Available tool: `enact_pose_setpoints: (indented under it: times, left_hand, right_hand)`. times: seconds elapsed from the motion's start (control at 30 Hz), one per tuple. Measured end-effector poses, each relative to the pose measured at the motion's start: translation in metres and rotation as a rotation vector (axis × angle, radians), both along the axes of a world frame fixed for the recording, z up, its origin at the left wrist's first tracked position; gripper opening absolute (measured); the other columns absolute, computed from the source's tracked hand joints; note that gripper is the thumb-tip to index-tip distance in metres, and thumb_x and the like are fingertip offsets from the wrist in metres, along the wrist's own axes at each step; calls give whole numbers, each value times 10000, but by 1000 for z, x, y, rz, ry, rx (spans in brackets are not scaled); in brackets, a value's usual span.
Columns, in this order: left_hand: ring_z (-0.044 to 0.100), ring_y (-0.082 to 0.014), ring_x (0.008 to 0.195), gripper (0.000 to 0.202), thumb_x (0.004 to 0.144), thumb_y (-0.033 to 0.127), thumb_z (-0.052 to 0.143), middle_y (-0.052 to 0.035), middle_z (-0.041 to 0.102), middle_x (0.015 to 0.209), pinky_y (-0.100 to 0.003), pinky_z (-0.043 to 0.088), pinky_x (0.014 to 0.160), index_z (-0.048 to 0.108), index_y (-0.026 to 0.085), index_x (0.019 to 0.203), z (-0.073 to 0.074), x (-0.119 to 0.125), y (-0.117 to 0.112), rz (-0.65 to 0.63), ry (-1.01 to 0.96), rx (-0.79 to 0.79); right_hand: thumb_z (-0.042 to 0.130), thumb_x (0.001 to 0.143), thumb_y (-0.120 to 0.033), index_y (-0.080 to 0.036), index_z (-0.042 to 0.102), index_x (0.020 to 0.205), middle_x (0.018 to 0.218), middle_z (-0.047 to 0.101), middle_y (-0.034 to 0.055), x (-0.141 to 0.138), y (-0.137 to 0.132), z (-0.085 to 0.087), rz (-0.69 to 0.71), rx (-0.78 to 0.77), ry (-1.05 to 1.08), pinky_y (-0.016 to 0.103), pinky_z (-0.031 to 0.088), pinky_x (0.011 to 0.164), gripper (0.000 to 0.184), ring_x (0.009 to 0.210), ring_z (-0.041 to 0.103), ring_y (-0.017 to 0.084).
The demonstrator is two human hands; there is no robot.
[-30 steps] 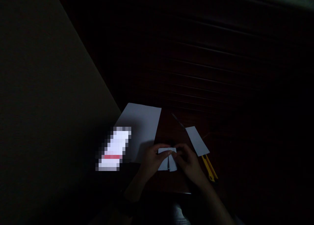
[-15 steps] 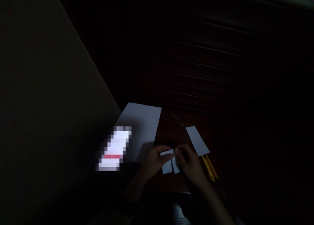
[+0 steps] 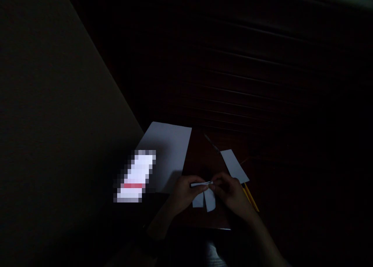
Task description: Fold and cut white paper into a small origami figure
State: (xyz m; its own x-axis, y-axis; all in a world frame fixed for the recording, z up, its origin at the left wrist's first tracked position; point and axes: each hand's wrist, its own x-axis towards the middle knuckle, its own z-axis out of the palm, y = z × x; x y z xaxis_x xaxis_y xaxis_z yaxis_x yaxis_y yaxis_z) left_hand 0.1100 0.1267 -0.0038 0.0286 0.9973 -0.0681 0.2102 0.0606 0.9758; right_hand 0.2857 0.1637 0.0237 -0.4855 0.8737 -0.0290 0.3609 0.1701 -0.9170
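Note:
Between my hands is a small white piece of paper [image 3: 210, 200], folded along its top, with a slit splitting its lower part into two flaps. My left hand [image 3: 184, 192] pinches the folded top edge from the left, thumb in front. From the right, my right hand [image 3: 233, 191] pinches the same edge close to the left fingertips. Just beyond my right hand lies a white paper strip [image 3: 234, 166]. A yellow utility knife [image 3: 251, 198] is partly hidden behind my right hand and wrist.
A large white sheet [image 3: 170, 150] lies at the left of the dark table [image 3: 201, 220]. Over its near-left corner a bright, pixelated screen-like object [image 3: 136, 175] shows. A thin pen-like stick [image 3: 212, 143] points toward the strip. A pale wall panel [image 3: 64, 103] stands left.
The folded paper and my fingertips have shifted slightly down toward me. My right hand has moved a little right, covering more of the knife. The paper's right flap shows more.

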Motion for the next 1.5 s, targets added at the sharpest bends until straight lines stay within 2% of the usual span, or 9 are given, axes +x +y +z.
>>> enact_pose_setpoints:
  times: [0.27, 0.57, 0.63, 0.83, 1.0, 1.13, 1.27, 1.33, 1.5]
  left_hand:
    - [628, -177, 780, 149, 721, 268, 610, -22, 700, 832, -244, 463, 699, 689, 203, 829, 0, 0, 1, 14, 37, 10]
    - [627, -165, 730, 108, 718, 230, 597, -5, 696, 785, -226, 454, 638, 674, 207, 790, 1, 5, -2, -5, 72, -23]
    - [627, -169, 737, 116, 729, 246, 589, -11, 696, 793, -231, 458, 649, 674, 204, 797, 1, 5, -2, 8, 74, -15]
    - [629, -175, 767, 151, 713, 257, 618, -14, 695, 838, -239, 470, 675, 671, 211, 847, -1, 2, 1, 51, 67, 9]
    - [633, -179, 775, 179, 713, 288, 628, -13, 698, 857, -242, 482, 670, 672, 219, 872, -4, 1, 1, 87, 32, 12]
    - [636, -188, 790, 198, 709, 323, 633, -23, 703, 861, -249, 491, 679, 678, 211, 865, -4, -1, 2, 154, 4, 18]
    - [638, -191, 775, 216, 706, 334, 641, -37, 702, 846, -254, 499, 655, 668, 192, 867, -5, -2, 2, 162, -66, -9]
    - [638, -194, 782, 227, 702, 338, 649, -42, 701, 853, -259, 500, 661, 663, 186, 870, -7, -3, 2, 159, -92, -22]
    - [639, -196, 784, 261, 701, 351, 651, -51, 697, 873, -259, 499, 657, 659, 172, 890, -7, -3, 2, 163, -113, -37]
  right_hand:
    - [593, 779, -320, -174, 572, 798, 642, 599, -17, 7, 4, -2, 120, -189, 17, 200, 374, 502, 149, 582, 537, 117]
    - [648, 705, -389, -144, 587, 716, 639, 635, 21, 11, 7, -12, 125, -452, 33, 250, 464, 511, 253, 584, 611, 155]
    - [642, 711, -380, -146, 592, 727, 644, 636, 19, 11, 7, -13, 100, -419, 40, 255, 468, 520, 240, 588, 612, 157]
    - [638, 720, -328, -163, 602, 685, 650, 618, 6, 5, 10, -19, -67, -100, -50, 239, 424, 544, 173, 606, 562, 144]
    - [610, 744, -332, -179, 600, 771, 709, 611, 10, -3, 8, -14, -130, -11, -9, 256, 432, 602, 155, 666, 563, 157]
    - [579, 770, -371, -190, 594, 902, 758, 601, 6, -7, 4, -10, -103, -20, 23, 250, 428, 619, 224, 700, 558, 155]
    - [553, 784, -419, -168, 578, 690, 633, 548, -15, -8, 3, -14, -56, -99, 26, 212, 378, 517, 269, 599, 506, 127]
    - [537, 795, -428, -166, 574, 675, 621, 545, -18, -8, 2, -16, -51, -136, 53, 208, 368, 503, 291, 580, 496, 121]
    - [524, 814, -404, -180, 591, 837, 654, 572, -11, -11, -1, -13, -83, -127, 105, 219, 400, 534, 235, 603, 528, 133]
